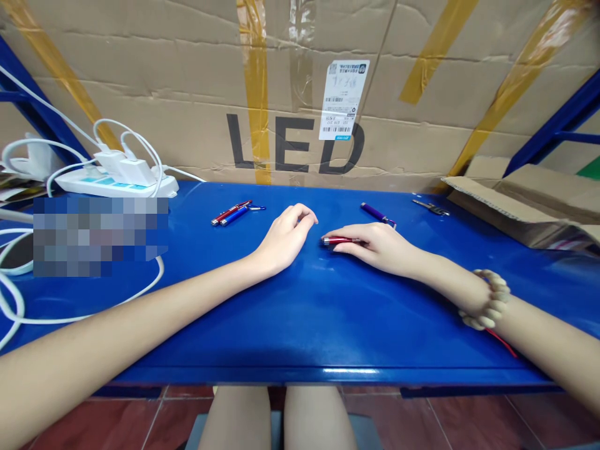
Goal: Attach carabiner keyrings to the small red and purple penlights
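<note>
My right hand (pixel 375 245) lies on the blue table (pixel 300 325) with its fingers closed on a small red pen light (pixel 335 240), whose tip points left. My left hand (pixel 287 234) rests just left of it, fingers loosely curled and holding nothing, a short gap from the red tip. A red pen light (pixel 229 213) and a blue pen light (pixel 238 214) lie side by side to the left of my left hand. A purple pen light (pixel 376 214) lies behind my right hand.
A white power strip (pixel 117 182) with chargers and white cables sits at the back left. A small metal tool (pixel 431 207) lies at the back right beside an open cardboard box (pixel 529 200). A large cardboard sheet marked LED (pixel 300 94) stands behind the table.
</note>
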The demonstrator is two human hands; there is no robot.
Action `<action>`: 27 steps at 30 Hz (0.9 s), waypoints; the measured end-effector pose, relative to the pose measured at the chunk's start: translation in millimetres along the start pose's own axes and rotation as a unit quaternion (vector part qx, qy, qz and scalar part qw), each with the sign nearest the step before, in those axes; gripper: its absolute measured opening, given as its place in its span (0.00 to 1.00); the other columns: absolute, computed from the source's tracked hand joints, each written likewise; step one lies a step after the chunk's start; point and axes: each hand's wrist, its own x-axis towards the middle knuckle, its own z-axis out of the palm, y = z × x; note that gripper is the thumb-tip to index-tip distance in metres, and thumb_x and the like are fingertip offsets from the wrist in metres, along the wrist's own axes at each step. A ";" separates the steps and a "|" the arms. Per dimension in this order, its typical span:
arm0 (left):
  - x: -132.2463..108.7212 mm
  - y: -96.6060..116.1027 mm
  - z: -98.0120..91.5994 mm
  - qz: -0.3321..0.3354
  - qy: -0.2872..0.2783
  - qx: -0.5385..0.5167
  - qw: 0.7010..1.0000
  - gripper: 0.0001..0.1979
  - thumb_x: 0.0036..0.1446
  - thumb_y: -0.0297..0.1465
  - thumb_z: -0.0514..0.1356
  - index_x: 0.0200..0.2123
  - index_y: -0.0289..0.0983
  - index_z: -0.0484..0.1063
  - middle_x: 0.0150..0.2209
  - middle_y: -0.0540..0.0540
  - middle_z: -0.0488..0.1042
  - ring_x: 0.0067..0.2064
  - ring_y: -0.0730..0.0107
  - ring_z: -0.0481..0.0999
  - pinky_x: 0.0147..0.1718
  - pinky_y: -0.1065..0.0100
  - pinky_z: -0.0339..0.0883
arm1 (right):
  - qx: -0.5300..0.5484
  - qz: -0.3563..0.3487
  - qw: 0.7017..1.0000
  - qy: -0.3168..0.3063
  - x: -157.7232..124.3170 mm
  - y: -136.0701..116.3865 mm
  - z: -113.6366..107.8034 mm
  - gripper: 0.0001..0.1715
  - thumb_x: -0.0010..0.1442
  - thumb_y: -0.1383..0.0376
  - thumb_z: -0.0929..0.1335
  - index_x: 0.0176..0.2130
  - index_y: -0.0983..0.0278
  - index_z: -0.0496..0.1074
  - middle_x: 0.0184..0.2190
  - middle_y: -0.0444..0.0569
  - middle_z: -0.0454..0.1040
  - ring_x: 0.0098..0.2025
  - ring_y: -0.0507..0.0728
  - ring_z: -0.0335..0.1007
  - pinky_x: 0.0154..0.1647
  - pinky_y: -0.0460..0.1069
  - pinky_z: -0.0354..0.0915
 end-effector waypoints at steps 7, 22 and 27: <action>-0.1 0.9 0.3 -0.014 -0.001 -0.004 1.000 0.10 0.59 0.31 0.46 0.32 0.39 0.66 0.39 0.48 0.70 0.42 0.68 0.68 0.47 0.63 0.60 | -0.004 0.003 1.000 0.000 -0.2 1.1 0.5 0.19 0.61 0.55 0.61 0.45 0.59 0.73 0.45 0.45 0.76 0.46 0.57 0.71 0.47 0.50 0.65; -0.1 0.3 0.4 -0.004 0.002 -0.001 1.000 0.11 0.59 0.31 0.46 0.32 0.38 0.66 0.38 0.48 0.69 0.41 0.68 0.68 0.46 0.64 0.60 | -0.011 0.002 1.000 0.017 -0.7 -5.3 -2.4 0.15 0.59 0.55 0.64 0.39 0.60 0.75 0.38 0.44 0.78 0.39 0.55 0.74 0.38 0.46 0.65; 0.9 -1.0 0.9 -0.002 0.002 -0.005 1.000 0.10 0.58 0.31 0.46 0.32 0.38 0.66 0.38 0.48 0.70 0.41 0.68 0.68 0.47 0.64 0.59 | -0.011 0.009 1.000 0.010 -0.9 -3.1 -1.0 0.17 0.58 0.53 0.64 0.41 0.60 0.74 0.39 0.45 0.77 0.39 0.55 0.73 0.39 0.47 0.66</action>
